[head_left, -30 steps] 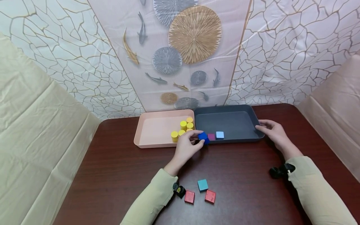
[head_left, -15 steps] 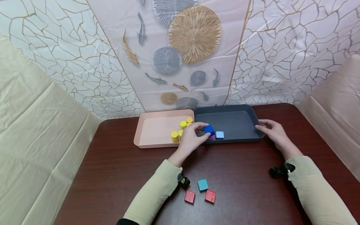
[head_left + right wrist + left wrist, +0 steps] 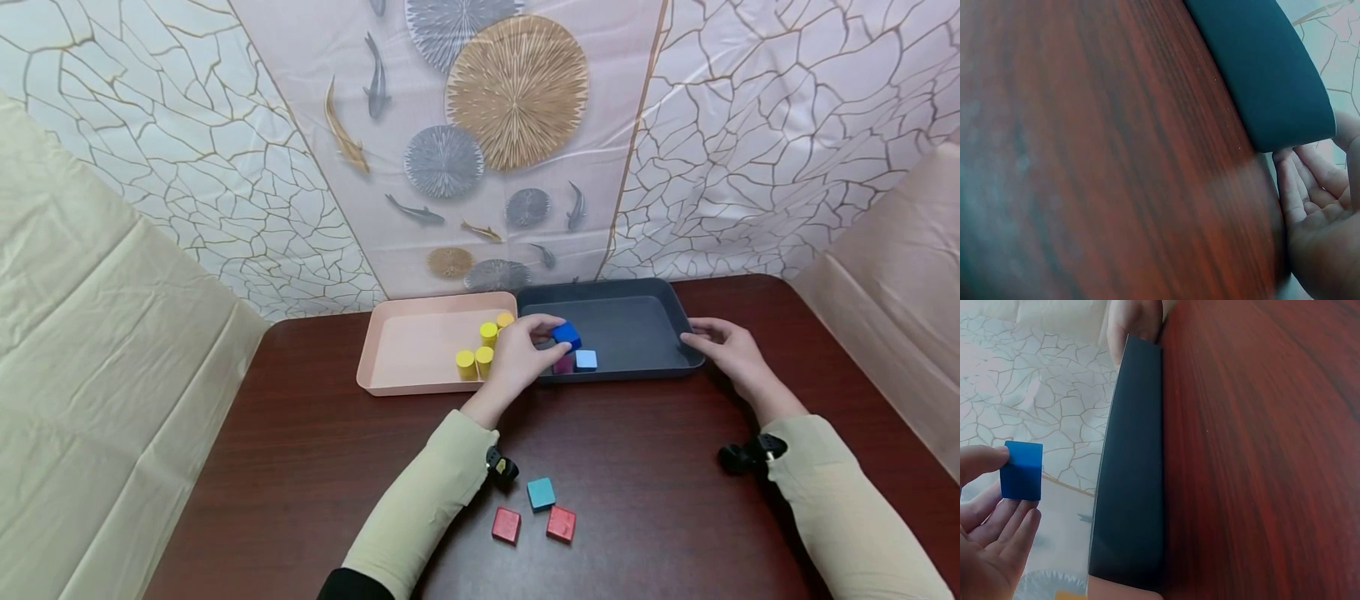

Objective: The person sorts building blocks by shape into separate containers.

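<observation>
Blue block [image 3: 566,336], tilted, hangs over the left part of the dark tray [image 3: 626,321] in the head view, at 9 o'clock from the tray's centre if 12 points away from the person; the left hand [image 3: 517,356] pinches it between thumb and fingers, opened only to the block's width. The right hand [image 3: 737,360] holds the tray's end at 3 o'clock. Setting the block down well probably calls for levelling it, lowering it onto bare tray floor and letting go gently, while the right hand keeps the tray steady. Most in the way are the purple block [image 3: 562,365] and light-blue block [image 3: 587,361] by the near wall, at 8 and 7 o'clock. The peach tray [image 3: 420,342] adjoins at 9 o'clock, its yellow cylinders [image 3: 489,335] partly hidden by the left hand, which could knock them. Toward 7 o'clock on the counter [image 3: 652,475] lie a teal block [image 3: 541,494] and two red blocks [image 3: 506,526]. The left wrist view has the blue block at 9 o'clock, above the tray's rim. The right wrist view puts the right hand at 4 o'clock, thumb over the rim, fingers bent against the end wall.
</observation>
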Available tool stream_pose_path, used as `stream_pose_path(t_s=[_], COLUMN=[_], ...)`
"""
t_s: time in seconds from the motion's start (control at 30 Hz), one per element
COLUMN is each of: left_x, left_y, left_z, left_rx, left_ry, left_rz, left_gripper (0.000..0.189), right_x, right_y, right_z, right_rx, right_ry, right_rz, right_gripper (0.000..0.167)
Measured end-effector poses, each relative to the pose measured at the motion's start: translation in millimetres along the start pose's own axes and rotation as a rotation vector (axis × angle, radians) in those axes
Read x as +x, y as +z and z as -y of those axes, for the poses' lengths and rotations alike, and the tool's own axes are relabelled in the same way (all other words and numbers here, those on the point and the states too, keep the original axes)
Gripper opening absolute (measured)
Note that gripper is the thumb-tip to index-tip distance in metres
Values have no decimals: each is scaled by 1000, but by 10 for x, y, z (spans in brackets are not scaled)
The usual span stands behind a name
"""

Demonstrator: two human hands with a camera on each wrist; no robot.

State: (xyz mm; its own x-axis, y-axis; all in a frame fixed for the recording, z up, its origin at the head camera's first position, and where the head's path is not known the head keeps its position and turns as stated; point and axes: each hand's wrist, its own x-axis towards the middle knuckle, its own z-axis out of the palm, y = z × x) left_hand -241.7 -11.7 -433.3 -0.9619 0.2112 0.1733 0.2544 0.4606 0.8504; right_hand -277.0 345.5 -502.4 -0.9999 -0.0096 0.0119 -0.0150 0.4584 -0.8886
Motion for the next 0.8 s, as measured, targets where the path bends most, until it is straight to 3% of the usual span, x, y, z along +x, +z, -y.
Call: stream_pose_path(t_s=[0.4,0.8], left_x=[100,198], left_y=[126,271], left_z=[25,84], left_rx=[81,140], left_ry=[-63,-64], left_rz=[-28,-14], left_gripper=[33,32], right_x=[2,-4], right_y=[4,-1], right_z=[14,7], right_rx=[-19,-5], right_ry=[1,8], right_rz=[0,-1], right_gripper=[60,63])
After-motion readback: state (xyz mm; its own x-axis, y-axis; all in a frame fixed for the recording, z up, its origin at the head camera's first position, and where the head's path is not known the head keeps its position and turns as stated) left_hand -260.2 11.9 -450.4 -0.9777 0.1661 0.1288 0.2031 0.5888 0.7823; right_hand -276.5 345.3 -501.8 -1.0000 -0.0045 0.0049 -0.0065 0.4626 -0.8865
